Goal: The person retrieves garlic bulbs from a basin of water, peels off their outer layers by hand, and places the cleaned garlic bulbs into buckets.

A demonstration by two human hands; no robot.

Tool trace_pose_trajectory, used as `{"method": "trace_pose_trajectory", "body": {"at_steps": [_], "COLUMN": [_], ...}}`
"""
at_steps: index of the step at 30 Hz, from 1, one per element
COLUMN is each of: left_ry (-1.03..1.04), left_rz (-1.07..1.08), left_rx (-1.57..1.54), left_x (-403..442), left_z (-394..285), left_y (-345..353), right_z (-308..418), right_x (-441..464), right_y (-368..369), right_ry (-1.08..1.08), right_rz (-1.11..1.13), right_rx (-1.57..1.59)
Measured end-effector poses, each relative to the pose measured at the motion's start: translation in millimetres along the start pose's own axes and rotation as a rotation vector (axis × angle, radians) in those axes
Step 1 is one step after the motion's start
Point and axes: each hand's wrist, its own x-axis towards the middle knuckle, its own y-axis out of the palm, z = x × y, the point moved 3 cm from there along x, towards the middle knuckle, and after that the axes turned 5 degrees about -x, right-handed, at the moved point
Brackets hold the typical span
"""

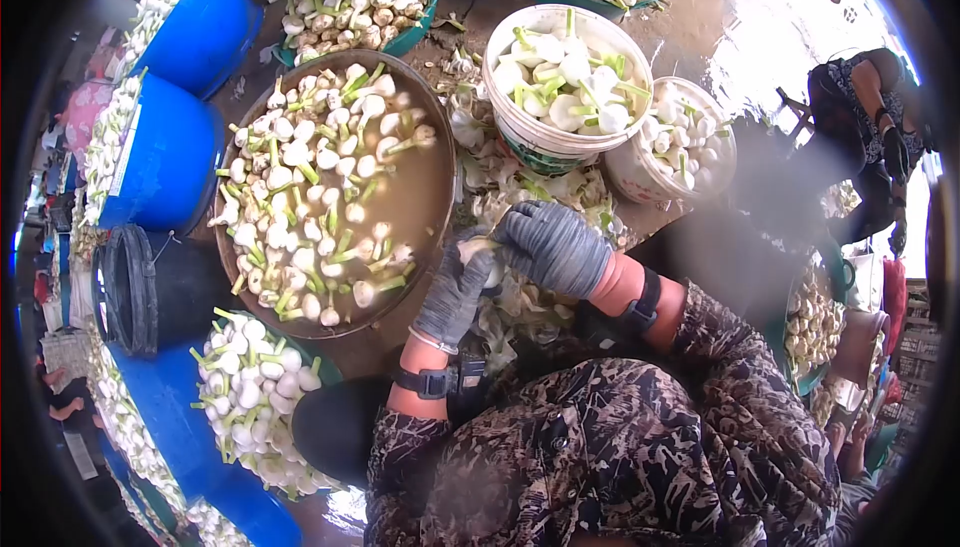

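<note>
Both my hands wear grey gloves and meet in front of my body. My left hand (pixel 452 295) is closed around a garlic bulb (pixel 477 248), which is only partly visible. On the same bulb, the fingers of my right hand (pixel 556 249) are bent in a pinch at its upper side; I cannot make out a tool. Loose papery garlic skins (pixel 520 322) lie below and beyond my hands. Left of them is a wide round basin (pixel 447 187) of muddy water with many garlic bulbs floating in it. A white bucket (pixel 530 135) heaped with pale trimmed bulbs stands just ahead.
A second white bucket (pixel 640 175) of bulbs is at the right of the first. Blue tubs (pixel 185 162) and a black bucket (pixel 170 292) line the left side. A pile of garlic (pixel 255 397) lies near my left knee. Another person (pixel 870 137) bends at the far right.
</note>
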Motion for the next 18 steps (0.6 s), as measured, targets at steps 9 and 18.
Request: {"method": "trace_pose_trajectory", "body": {"at_steps": [9, 18], "left_ry": [0.421, 0.053], "left_rz": [-0.086, -0.041], "left_rx": [0.63, -0.832], "left_x": [-1.7, 8.3], "left_z": [-26.2, 9.5], "left_y": [14.2, -8.4], "right_z": [-51.5, -60.9], "right_x": [-2.8, -28.2], "right_y": [48.6, 63.0], "right_ry": [0.421, 0.297], "right_rz": [0.189, 0.504], "right_rx": [0.257, 0.009]}}
